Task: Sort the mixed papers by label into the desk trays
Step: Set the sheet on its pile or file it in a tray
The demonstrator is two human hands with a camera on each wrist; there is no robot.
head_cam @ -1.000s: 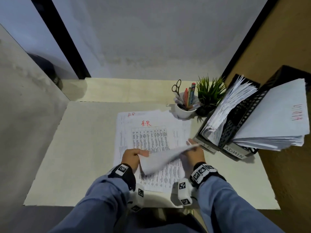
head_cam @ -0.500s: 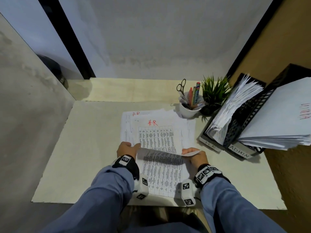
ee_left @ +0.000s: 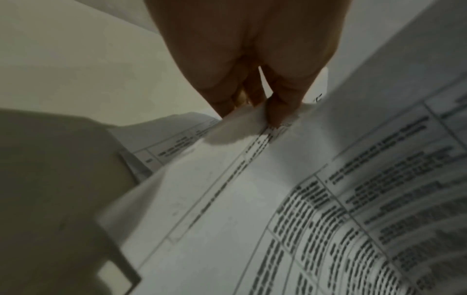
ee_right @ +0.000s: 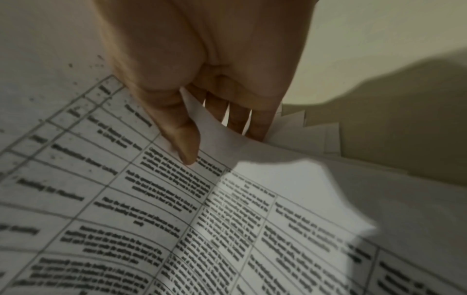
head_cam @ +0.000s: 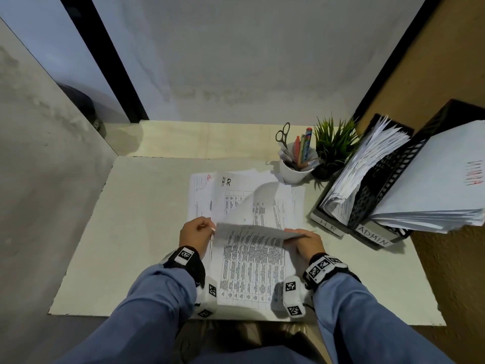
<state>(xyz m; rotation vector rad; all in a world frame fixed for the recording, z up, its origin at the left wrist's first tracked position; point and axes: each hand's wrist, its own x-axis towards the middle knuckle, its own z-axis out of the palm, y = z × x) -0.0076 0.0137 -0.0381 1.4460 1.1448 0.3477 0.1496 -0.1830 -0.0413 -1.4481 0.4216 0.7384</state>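
A pile of printed papers (head_cam: pixel 202 195) lies in the middle of the desk; an uncovered sheet in it carries "HR" in black. Both hands hold the top sheet (head_cam: pixel 249 264), a printed table, bowed up off the pile with its far part curling over. My left hand (head_cam: pixel 210 228) pinches its left edge, thumb (ee_left: pixel 278 113) on top in the left wrist view. My right hand (head_cam: pixel 294 233) pinches the right edge, thumb (ee_right: pixel 185 145) above and fingers (ee_right: pixel 237 119) below. At the right stand two black trays, labelled HR (head_cam: pixel 328 225) and ADMIN (head_cam: pixel 373 234), both full of papers.
A white cup (head_cam: pixel 295 172) with scissors and pens and a small potted plant (head_cam: pixel 333 148) stand behind the pile, beside the HR tray. A brown wall (head_cam: pixel 420 74) rises at the right, a grey one at the left. The desk's front edge (head_cam: pixel 105 313) is close to my body.
The top sheet has risen further off the pile and its far end now curls over, uncovering a sheet marked HR in black. Both hands keep hold of its edges.
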